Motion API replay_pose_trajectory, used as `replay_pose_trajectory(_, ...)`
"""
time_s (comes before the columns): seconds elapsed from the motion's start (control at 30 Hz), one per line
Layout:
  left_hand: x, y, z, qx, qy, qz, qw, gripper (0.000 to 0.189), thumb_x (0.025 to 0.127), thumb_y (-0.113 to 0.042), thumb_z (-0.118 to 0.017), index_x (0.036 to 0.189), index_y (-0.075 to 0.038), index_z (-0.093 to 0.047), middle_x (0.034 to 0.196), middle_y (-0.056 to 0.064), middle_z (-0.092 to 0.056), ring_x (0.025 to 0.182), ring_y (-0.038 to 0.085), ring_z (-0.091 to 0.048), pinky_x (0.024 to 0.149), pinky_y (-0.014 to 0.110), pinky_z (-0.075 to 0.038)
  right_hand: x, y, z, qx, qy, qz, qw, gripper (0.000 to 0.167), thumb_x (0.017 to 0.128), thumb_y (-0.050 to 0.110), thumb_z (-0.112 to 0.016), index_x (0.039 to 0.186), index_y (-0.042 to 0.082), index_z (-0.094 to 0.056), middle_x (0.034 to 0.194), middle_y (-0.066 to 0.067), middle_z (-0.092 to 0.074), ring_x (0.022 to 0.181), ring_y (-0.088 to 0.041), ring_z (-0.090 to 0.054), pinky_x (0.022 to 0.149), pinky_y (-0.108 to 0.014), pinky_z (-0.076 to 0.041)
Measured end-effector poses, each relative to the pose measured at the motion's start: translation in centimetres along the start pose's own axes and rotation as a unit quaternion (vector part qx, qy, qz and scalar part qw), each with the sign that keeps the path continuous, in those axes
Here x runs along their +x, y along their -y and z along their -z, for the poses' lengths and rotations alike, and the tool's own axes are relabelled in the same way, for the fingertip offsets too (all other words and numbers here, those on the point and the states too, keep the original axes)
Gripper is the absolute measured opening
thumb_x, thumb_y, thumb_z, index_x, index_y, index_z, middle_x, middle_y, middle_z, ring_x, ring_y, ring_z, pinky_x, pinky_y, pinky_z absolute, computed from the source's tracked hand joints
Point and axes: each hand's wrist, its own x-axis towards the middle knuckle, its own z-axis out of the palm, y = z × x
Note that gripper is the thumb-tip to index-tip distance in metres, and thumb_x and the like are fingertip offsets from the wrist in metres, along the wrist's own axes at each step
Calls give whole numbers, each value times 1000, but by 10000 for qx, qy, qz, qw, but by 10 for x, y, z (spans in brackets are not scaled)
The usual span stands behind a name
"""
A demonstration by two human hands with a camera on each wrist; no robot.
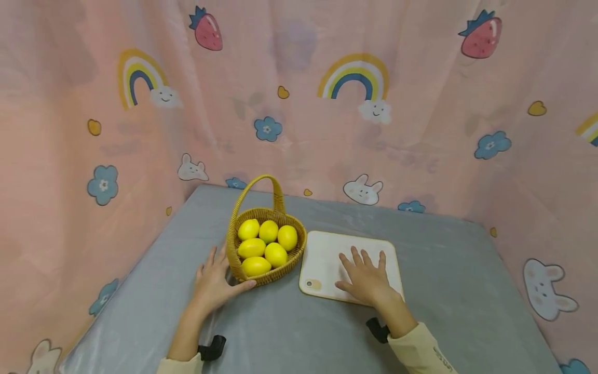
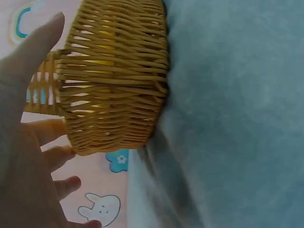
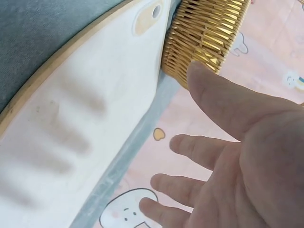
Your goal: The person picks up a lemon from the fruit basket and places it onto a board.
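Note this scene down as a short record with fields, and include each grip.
Container: woven basket, handle upright
Contents: six visible lemons
Beside it: white board, lying flat to the basket's right
Left grip: spread open at the basket's left side; contact unclear
Right grip: spread open above the board
Surface: grey table
Backdrop: pink patterned curtain

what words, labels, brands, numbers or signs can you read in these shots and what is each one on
None can be read for certain.
Right sleeve: dark lettering, too small and slanted to read.
Pink curtain: faint marks, too blurred to tell whether they are letters.
Wicker basket, lemons and white cutting board: no text seen.
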Motion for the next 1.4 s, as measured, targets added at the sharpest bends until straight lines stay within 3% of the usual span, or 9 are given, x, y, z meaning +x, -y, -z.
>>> replay_pose_trajectory(0.23, 4, 5, -7, 275, -234, -180, 9992, 95, 79, -69, -70, 153, -15, -43, 162, 10, -28, 150, 41, -13, 105, 77, -12, 16, 7, 2, 40, -437, 494, 9978, 61, 96, 36, -66, 146, 5, -50, 150, -27, -41, 137, -47, -39, 106, -77, -14)
replay_pose_trajectory(0.4, 4, 6, -6, 221, -343, -162, 9990, 91, 83, -66, -68, 153, -14, -43, 160, 10, -32, 149, 42, -16, 105, 77, -12, 39, 20, 12, 376, -544, 1064, 9921, 54, 92, 27, -73, 138, 3, -58, 139, -24, -55, 127, -43, -52, 102, -66, -37)
replay_pose_trajectory(0.53, 3, 8, -4, 184, -398, -87, 9990, 90, 84, -64, -69, 153, -13, -43, 159, 11, -34, 148, 43, -18, 105, 77, -12, 60, 37, 25, 670, -430, 1461, 9861, 49, 90, 20, -76, 133, 2, -62, 131, -17, -63, 118, -36, -61, 91, -53, -51)
replay_pose_trajectory(0.7, 1, 10, -2, 181, -351, 41, 9992, 91, 85, -64, -67, 154, -11, -41, 161, 13, -29, 147, 45, -19, 105, 77, -13, 86, 62, 39, 862, -174, 1823, 9793, 47, 89, 16, -77, 131, 1, -63, 127, -15, -66, 113, -33, -64, 88, -47, -54)
replay_pose_trajectory(0.9, -2, 10, -3, 281, -153, 156, 9994, 91, 86, -67, -63, 155, -11, -39, 164, 10, -22, 147, 45, -21, 104, 78, -13, 116, 87, 41, 1188, 311, 2101, 9699, 44, 89, 12, -75, 130, 0, -64, 125, -17, -66, 108, -33, -65, 84, -45, -54)
replay_pose_trajectory(1.13, 0, 7, -7, 372, 111, 162, 9991, 93, 87, -69, -59, 156, -11, -35, 165, 10, -16, 145, 44, -26, 103, 80, -14, 137, 102, 34, 1408, 928, 2128, 9624, 46, 89, 9, -76, 132, -2, -62, 126, -18, -65, 116, -36, -62, 94, -48, -51)
replay_pose_trajectory(1.4, 2, 5, -10, 424, 179, 168, 9988, 95, 88, -71, -57, 158, -13, -31, 166, 8, -16, 143, 43, -32, 104, 79, -14, 150, 112, 22, 1211, 1154, 2038, 9646, 44, 85, 5, -78, 127, -2, -65, 119, -16, -68, 103, -29, -65, 86, -41, -54)
